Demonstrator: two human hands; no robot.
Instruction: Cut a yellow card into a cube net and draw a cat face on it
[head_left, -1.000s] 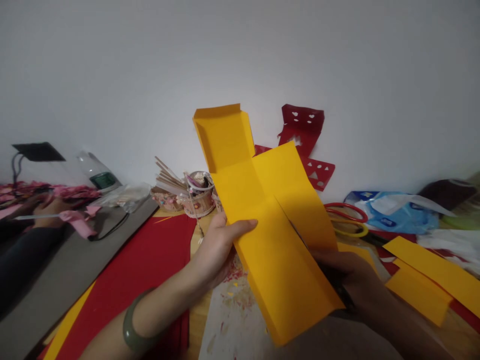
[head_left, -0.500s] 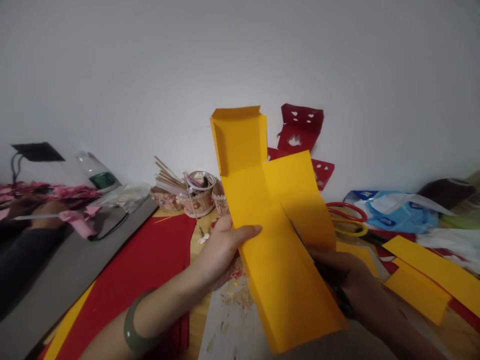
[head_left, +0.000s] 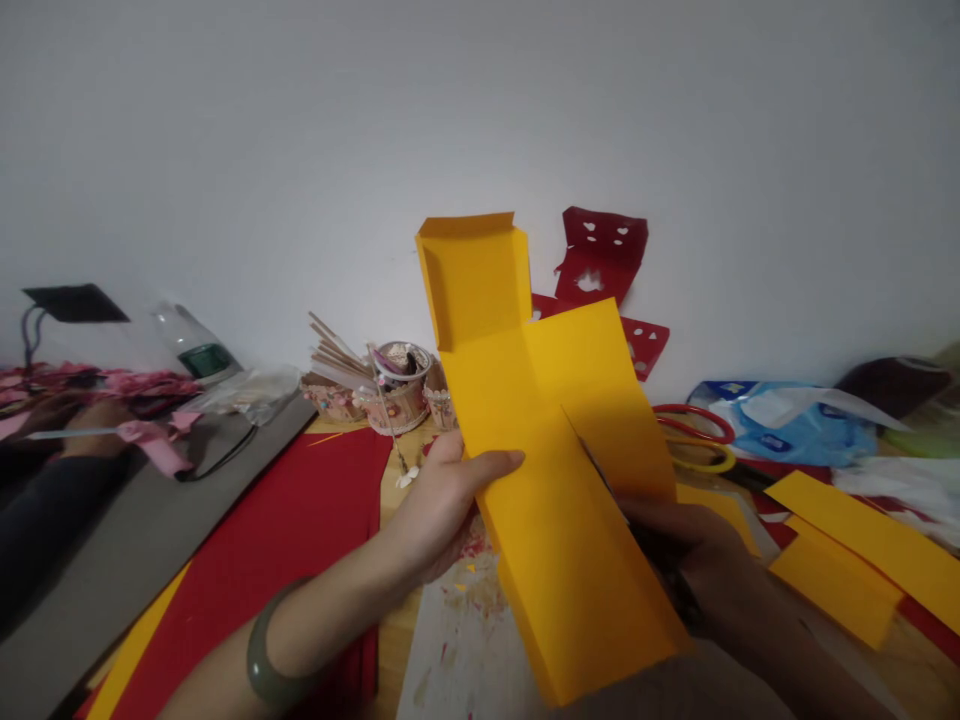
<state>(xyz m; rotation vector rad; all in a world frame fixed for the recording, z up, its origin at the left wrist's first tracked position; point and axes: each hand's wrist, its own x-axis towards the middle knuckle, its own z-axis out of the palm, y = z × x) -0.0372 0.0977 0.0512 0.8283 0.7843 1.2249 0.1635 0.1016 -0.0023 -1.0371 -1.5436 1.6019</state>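
My left hand (head_left: 454, 490) grips the left edge of a folded yellow card (head_left: 517, 400), thumb on the front and fingers behind. The card is creased, with small turned-up flaps at its top and a panel spread to the right. In my right hand (head_left: 697, 550) are scissors (head_left: 600, 470), their blades in a slit between the lower panel and the right one. The dark handles are mostly hidden by my fingers and the card.
A worn cutting board (head_left: 442, 660) lies below. Red card (head_left: 300, 530) is at left, yellow strips (head_left: 840, 590) at right. Red-and-yellow-handled scissors (head_left: 697, 455), a blue wipes pack (head_left: 795, 425) and decorated pots (head_left: 394, 400) stand behind. Another person's hand (head_left: 101, 425) is far left.
The yellow card has shifted very slightly left at its top and lower right. Both hands keep their holds, and the scissor blades stay in the slit.
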